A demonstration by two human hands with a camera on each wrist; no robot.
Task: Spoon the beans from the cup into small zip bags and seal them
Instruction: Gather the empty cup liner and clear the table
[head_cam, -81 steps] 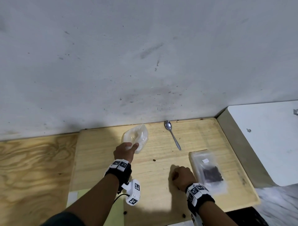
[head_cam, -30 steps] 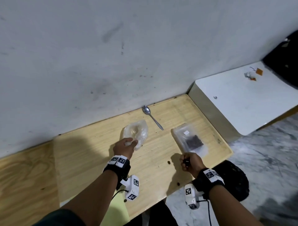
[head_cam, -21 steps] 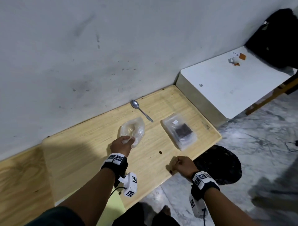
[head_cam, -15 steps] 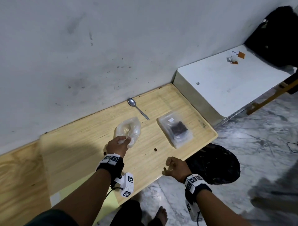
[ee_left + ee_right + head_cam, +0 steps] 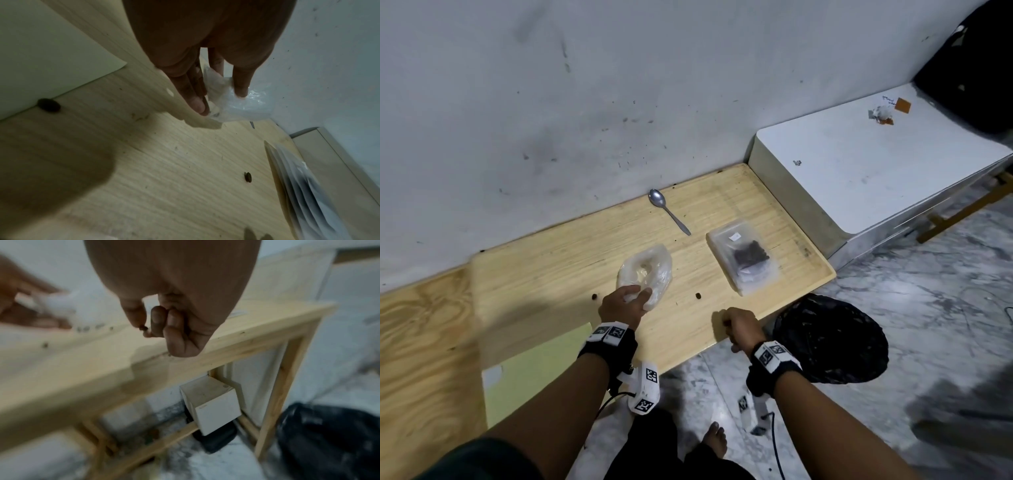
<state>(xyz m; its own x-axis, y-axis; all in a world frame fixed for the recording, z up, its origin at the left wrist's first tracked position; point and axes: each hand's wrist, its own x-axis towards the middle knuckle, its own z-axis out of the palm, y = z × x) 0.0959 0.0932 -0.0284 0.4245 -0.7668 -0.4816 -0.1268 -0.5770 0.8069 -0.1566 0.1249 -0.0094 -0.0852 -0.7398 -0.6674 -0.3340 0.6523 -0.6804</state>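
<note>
A crumpled clear plastic bag [image 5: 645,275] lies mid-table. My left hand [image 5: 637,296] grips its near end, and the left wrist view shows thumb and fingers pinching the film [image 5: 236,100]. My right hand [image 5: 726,320] hovers at the table's front edge with fingers curled. In the right wrist view its thumb and forefinger pinch one small brown bean [image 5: 143,328]. A stack of zip bags [image 5: 743,260], the top one holding dark beans, lies to the right. A metal spoon [image 5: 667,210] lies near the wall. Loose beans [image 5: 698,295] dot the wood. No cup is in view.
The wooden table [image 5: 551,260] stands against a grey wall. A white cabinet [image 5: 859,164] adjoins it on the right. A black bin bag [image 5: 832,339] sits on the marble floor beside my right hand. A pale green sheet [image 5: 530,370] lies front left. A white box [image 5: 213,405] sits under the table.
My view has swung right. The right hand left its place beside the zip bags, dipped past the front edge, and is back at the edge. The left hand kept hold of the plastic bag.
</note>
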